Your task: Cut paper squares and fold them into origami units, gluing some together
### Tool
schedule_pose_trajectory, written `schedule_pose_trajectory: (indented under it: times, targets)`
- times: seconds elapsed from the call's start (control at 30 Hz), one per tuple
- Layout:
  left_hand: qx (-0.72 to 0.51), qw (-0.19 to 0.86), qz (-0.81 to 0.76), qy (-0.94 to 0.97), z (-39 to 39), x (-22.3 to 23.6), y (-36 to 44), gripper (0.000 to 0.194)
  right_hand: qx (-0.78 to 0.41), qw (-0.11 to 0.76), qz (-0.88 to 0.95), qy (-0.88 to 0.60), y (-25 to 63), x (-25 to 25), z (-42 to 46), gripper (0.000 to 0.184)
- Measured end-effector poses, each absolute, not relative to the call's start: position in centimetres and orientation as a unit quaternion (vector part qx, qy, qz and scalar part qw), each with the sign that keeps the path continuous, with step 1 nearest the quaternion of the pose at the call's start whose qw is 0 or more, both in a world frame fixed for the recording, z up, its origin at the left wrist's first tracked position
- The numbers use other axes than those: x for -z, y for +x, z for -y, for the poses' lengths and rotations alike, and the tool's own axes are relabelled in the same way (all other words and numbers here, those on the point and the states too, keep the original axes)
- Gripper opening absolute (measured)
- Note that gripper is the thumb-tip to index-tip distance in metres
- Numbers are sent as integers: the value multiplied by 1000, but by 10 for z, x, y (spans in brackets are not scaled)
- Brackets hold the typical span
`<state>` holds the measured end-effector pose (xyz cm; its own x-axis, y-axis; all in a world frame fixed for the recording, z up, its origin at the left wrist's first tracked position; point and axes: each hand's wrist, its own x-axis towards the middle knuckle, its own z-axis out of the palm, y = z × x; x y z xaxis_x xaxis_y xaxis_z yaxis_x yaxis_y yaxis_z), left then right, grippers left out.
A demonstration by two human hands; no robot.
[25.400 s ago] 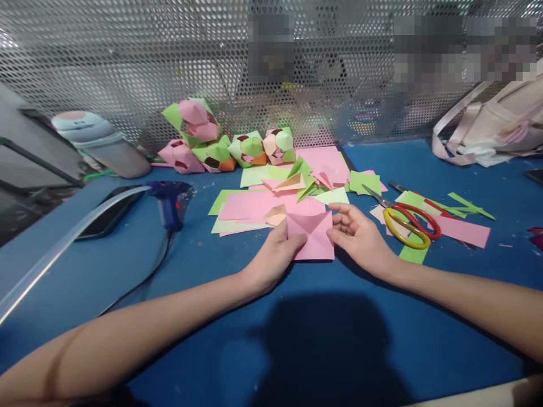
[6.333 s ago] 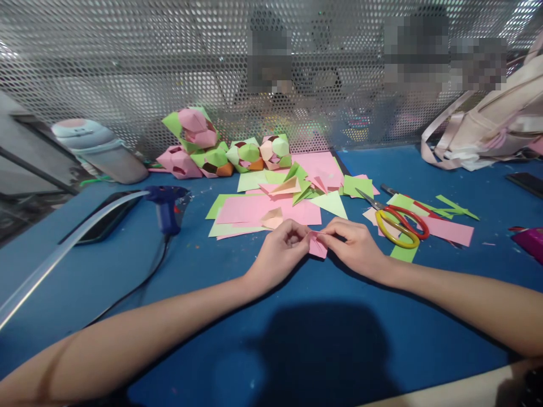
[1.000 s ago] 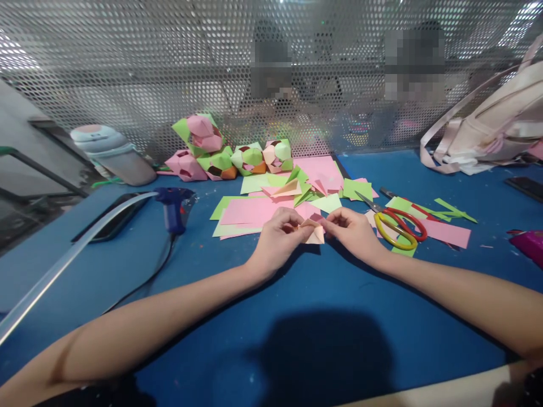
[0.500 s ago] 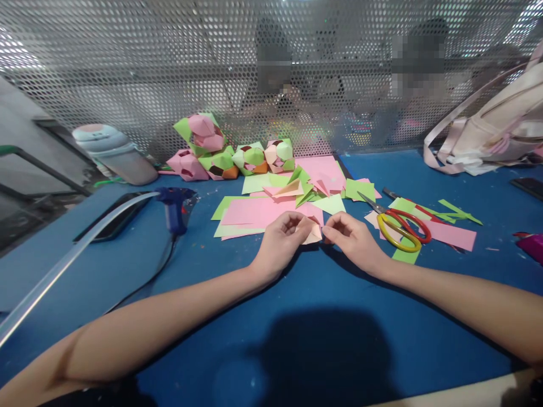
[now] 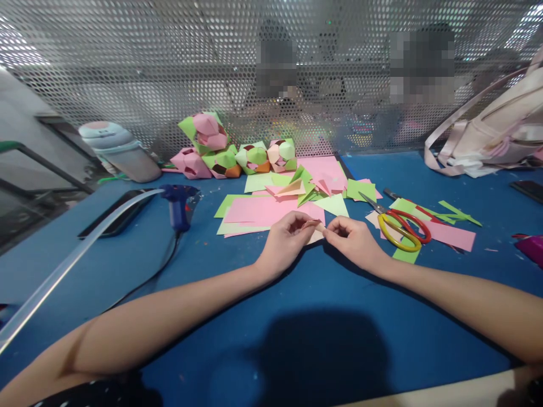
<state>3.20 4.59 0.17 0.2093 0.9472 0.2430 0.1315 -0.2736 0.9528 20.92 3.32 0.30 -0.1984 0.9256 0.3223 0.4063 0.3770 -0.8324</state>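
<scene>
My left hand (image 5: 285, 242) and my right hand (image 5: 354, 240) meet over the blue table (image 5: 322, 316). Both pinch a small folded peach-pink paper piece (image 5: 316, 233) between their fingertips, and most of it is hidden by the fingers. Just behind the hands lies a pile of pink and green paper sheets (image 5: 263, 210) with several folded triangles (image 5: 303, 189) on it.
Red-and-yellow scissors (image 5: 399, 225) lie right of my right hand on paper strips. A blue glue gun (image 5: 178, 202) with its cord and a dark phone (image 5: 112, 212) lie at the left. Finished paper balls (image 5: 237, 151) and a pale bottle (image 5: 121, 152) rest against the perforated metal screen. A pink bag (image 5: 496, 135) sits far right.
The hands have closed in on the small paper piece, which shows less than a second ago. The view has shifted slightly.
</scene>
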Motion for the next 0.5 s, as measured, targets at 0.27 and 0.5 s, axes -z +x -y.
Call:
schedule_pose_trajectory:
  times: [0.27,0.5]
  targets:
    - [-464,417,-435,650,-45,0,34,13,-302,427,708,-475,210,1,-35,19]
    - [-466,465,-438,612,-42,0,37,12,-292,442,721,-446,206,-1,-31,11]
